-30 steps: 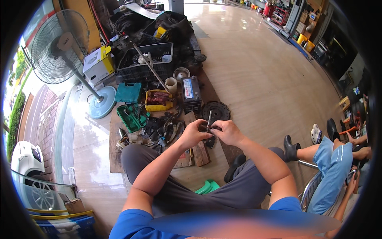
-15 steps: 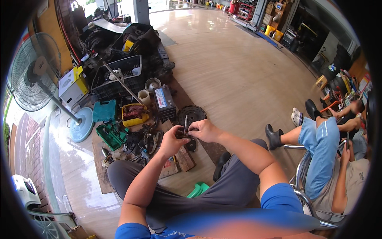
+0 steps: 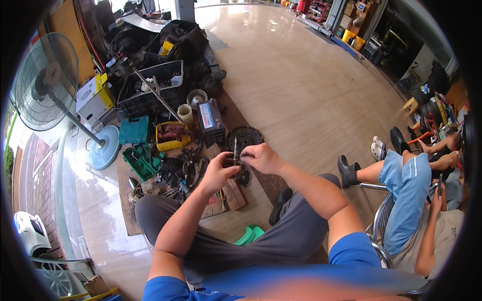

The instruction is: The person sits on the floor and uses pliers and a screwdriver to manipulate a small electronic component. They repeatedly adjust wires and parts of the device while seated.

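A slim, silvery rod-shaped metal part (image 3: 236,146) stands upright between my two hands, its lower end hidden by fingers. My left hand (image 3: 220,172) is closed around that lower end, thumb and fingers pinched together. Right beside it, my right hand (image 3: 263,159) has its fingertips bent together at the part's right side; whether they grip anything is too small to see. Just beyond my hands lies a dark round toothed disc (image 3: 245,137). A wooden block (image 3: 233,194) lies below them, with a small dark metal piece (image 3: 243,176) near it.
Left of my hands are a green tool case (image 3: 140,163), a yellow container (image 3: 172,135), a car battery (image 3: 211,120) and loose parts. A black crate (image 3: 150,90) and a standing fan (image 3: 47,83) are farther off. At right, a seated person (image 3: 409,195) holds a phone.
The view has shifted slightly. My right hand has drawn a little away from the left, and more of the upright metal part shows between them.
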A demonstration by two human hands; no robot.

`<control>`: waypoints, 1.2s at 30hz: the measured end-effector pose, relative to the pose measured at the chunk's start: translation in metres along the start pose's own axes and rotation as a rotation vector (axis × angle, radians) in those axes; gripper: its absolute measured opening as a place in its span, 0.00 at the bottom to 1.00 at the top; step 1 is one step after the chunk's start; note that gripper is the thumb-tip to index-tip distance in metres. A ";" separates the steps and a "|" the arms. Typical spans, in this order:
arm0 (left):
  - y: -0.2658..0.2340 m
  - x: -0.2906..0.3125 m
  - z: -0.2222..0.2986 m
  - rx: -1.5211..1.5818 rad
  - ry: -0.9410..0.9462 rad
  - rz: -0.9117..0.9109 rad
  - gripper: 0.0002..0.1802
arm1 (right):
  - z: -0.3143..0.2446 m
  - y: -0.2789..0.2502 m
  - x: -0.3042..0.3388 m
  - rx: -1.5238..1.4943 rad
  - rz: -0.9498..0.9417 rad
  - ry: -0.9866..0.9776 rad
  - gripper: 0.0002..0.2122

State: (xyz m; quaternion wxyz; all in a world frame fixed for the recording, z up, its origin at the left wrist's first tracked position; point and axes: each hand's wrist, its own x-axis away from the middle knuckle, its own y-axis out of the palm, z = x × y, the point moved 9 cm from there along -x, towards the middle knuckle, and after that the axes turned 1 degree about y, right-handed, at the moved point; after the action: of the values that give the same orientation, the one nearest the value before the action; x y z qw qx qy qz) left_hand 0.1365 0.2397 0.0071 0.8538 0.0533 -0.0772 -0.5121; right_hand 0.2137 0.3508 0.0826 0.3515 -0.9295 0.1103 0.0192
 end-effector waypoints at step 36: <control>0.009 0.001 -0.004 0.402 -0.067 -0.017 0.19 | 0.012 -0.005 0.000 0.078 0.063 0.016 0.06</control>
State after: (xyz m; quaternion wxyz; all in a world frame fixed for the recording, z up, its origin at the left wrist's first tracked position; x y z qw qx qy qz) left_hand 0.1457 0.2428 0.0051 0.8186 0.2062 -0.2059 -0.4949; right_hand 0.2152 0.3623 0.0761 0.3859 -0.9112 0.1430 0.0183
